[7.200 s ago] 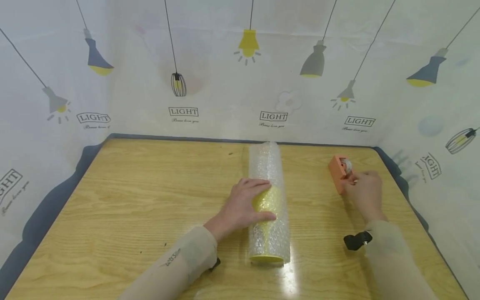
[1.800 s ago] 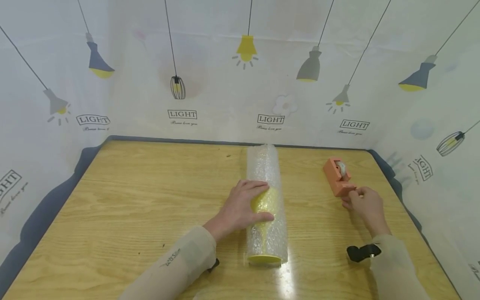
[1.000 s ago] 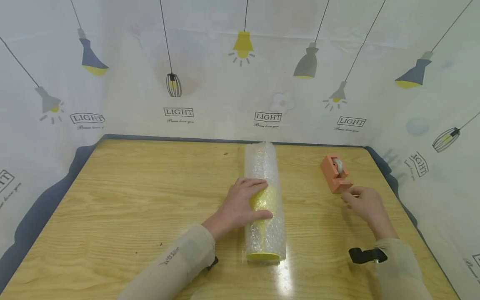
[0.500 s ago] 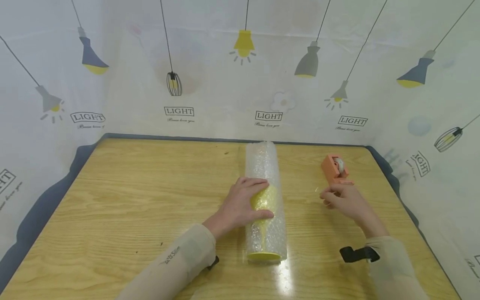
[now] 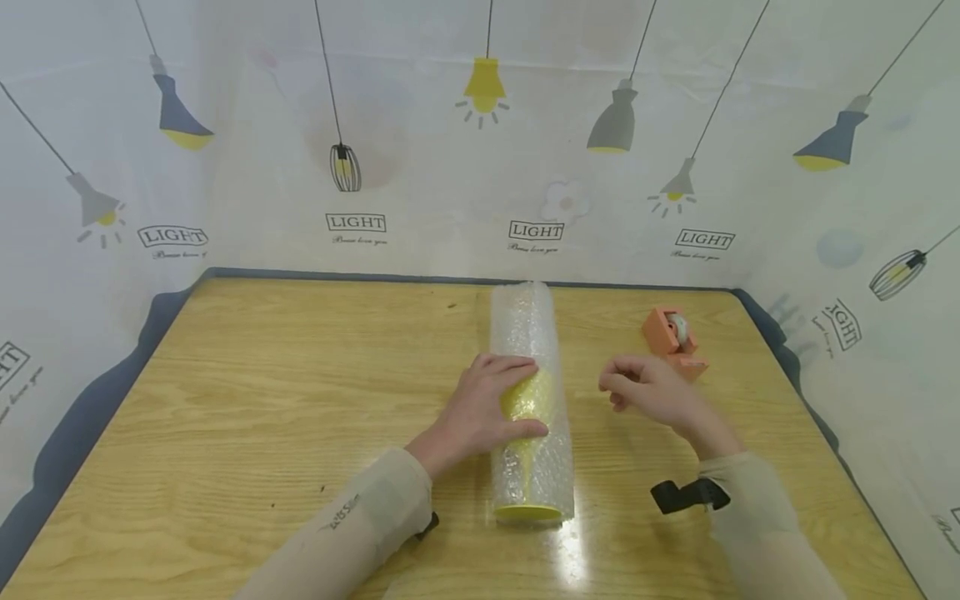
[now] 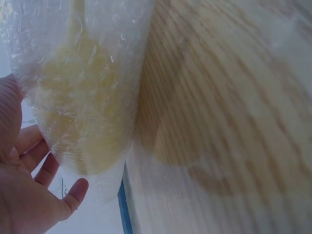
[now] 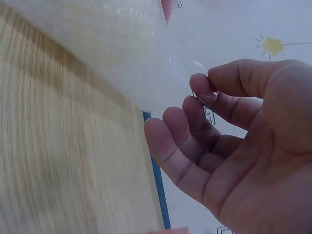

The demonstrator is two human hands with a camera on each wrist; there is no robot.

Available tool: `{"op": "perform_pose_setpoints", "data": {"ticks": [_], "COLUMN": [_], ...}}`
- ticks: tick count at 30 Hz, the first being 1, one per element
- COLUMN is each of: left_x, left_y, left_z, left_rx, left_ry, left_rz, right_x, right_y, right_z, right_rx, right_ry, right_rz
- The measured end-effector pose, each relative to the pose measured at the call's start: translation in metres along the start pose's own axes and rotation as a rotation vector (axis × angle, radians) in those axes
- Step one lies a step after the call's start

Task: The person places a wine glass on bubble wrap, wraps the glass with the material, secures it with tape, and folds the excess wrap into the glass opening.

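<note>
A yellow goblet (image 5: pixel 529 400), with its bowl, stem and round foot showing through, lies rolled in clear bubble wrap (image 5: pixel 521 321) on the table. My left hand (image 5: pixel 480 408) holds the roll from its left side, thumb and fingers spread over the bowl. To the right of the roll, my right hand (image 5: pixel 648 392) is raised above the table. Its thumb and index finger pinch a short piece of clear tape (image 7: pixel 209 99), whose jagged edge shows in the right wrist view. The other fingers are loosely bent, near the wrap.
An orange tape dispenser (image 5: pixel 660 333) with a roll of clear tape stands at the back right, behind my right hand. The wooden table (image 5: pixel 300 358) backs onto a cloth (image 5: pixel 442 167) printed with lamps.
My right hand has been at the tape dispenser, has come away with a piece of tape, and has moved left toward the wrapped goblet. The left hand has kept its hold.
</note>
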State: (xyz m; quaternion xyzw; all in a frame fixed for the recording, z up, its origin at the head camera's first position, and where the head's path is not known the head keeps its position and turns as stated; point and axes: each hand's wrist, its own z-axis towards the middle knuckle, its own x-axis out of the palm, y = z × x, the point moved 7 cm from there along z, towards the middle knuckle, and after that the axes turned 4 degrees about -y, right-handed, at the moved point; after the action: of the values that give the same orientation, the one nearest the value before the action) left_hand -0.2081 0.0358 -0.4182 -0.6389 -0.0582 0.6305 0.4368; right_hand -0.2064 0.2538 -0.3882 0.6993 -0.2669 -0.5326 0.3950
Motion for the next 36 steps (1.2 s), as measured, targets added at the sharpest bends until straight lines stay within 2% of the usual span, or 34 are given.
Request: {"op": "perform_pose_setpoints", "data": {"ticks": [2,9,19,27,36], "left_x": [0.0,-0.001,-0.001,-0.001,-0.002], "left_y": [0.0,-0.001,-0.001,-0.002,-0.002], "left_z": [0.0,0.001,0.002,0.002,0.001], "left_rx": [0.003,0.006,0.025,0.032,0.045], "left_ry": [-0.004,-0.011,-0.02,-0.022,-0.037], "left_rz": [0.004,-0.001,-0.005,0.008,0.004], "right_x": [0.006,0.024,0.047,0.058,0.064], "right_y": [0.005,0.02,0.035,0.04,0.041], "right_z": [0.004,0.015,0.024,0.03,0.036], "right_rx": [-0.004,-0.046,-0.077,-0.071,-0.018], "right_ry": [0.028,0.087,0.176,0.213,0.219], "right_rz": [0.015,-0.047,-0.076,-0.133,-0.23]}}
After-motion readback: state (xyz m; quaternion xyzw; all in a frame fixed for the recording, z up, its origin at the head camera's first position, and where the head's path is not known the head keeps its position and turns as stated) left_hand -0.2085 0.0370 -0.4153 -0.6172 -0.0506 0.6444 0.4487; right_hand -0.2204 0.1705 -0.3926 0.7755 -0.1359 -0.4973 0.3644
